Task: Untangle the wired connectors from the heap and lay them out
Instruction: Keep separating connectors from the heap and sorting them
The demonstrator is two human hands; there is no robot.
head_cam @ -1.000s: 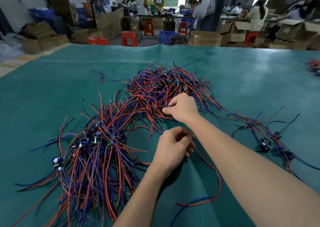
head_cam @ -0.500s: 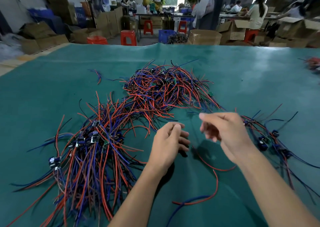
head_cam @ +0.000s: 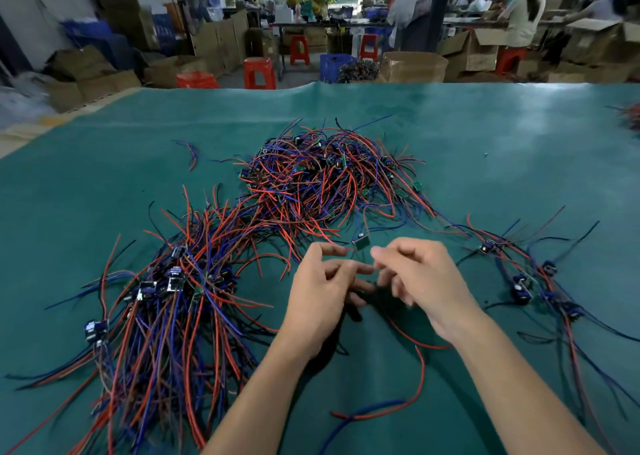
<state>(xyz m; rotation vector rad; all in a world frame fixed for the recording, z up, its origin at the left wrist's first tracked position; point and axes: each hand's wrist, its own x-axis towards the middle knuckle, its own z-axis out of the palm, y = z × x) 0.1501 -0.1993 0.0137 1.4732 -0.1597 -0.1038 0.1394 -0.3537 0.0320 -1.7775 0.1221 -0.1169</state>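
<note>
While both hands met above the green mat (head_cam: 485,135), the left hand (head_cam: 322,298) and right hand (head_cam: 426,281) pinched one connector's (head_cam: 361,244) red wire; a blue crate (head_cam: 334,66) beyond held tangled wires.

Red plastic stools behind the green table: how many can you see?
5. One stool and another stand just past the table edge, two by the far workbench, one on the right. Boxes may hide more.

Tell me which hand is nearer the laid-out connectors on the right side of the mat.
Right. The right hand is mid-mat, just left of the laid-out connectors; the left hand sits farther left, beyond the right hand, nearer the left-side bundle.
</note>
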